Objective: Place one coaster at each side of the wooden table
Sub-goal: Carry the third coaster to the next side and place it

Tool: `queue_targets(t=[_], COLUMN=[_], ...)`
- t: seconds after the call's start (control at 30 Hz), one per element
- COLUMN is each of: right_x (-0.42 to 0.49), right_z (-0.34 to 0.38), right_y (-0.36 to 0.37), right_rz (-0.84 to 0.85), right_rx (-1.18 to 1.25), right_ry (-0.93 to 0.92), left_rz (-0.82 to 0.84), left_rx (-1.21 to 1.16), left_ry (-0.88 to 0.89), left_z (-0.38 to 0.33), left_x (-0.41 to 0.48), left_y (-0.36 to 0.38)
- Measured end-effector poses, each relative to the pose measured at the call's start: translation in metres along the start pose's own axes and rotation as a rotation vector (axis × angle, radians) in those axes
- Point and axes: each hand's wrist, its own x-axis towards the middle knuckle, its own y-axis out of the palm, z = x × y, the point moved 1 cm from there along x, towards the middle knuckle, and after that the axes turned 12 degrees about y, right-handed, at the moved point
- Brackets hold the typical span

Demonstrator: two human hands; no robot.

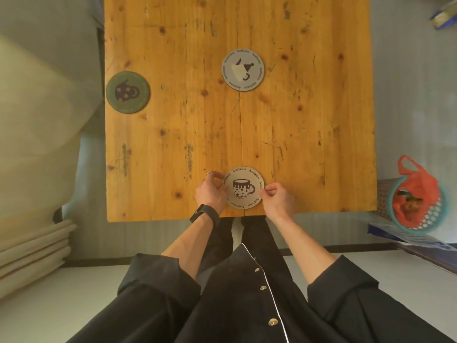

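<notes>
A beige coaster with a mug drawing point(244, 188) lies flat at the near edge of the wooden table point(173, 144), between the two hands. The left hand point(210, 193) pinches its left rim with fingertips, and the right hand point(277, 196) pinches its right rim. A grey coaster point(242, 69) sits farther off near the table's middle, well apart. A green coaster point(128, 92) lies at the left edge. A basket with an orange bag point(415, 204) stands on the floor to the right.
</notes>
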Motion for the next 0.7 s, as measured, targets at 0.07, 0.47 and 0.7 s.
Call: queue_targets(t=[0.07, 0.47, 0.7], right_x=[0.000, -0.010, 0.004], right_z=[0.001, -0.008, 0.015], right_y=[0.001, -0.002, -0.016], right_rz=[-0.008, -0.080, 0.046], right_rx=[-0.010, -0.388, -0.394], right_ry=[-0.010, -0.561, -0.410], left_rz=[-0.004, 0.123, 0.239], left_rx=[0.001, 0.809, 0.758], left_ry=[0.005, 0.792, 0.866], left_z=[0.001, 0.021, 0.009], left_x=[0.000, -0.004, 0.017], left_y=[0.000, -0.001, -0.011])
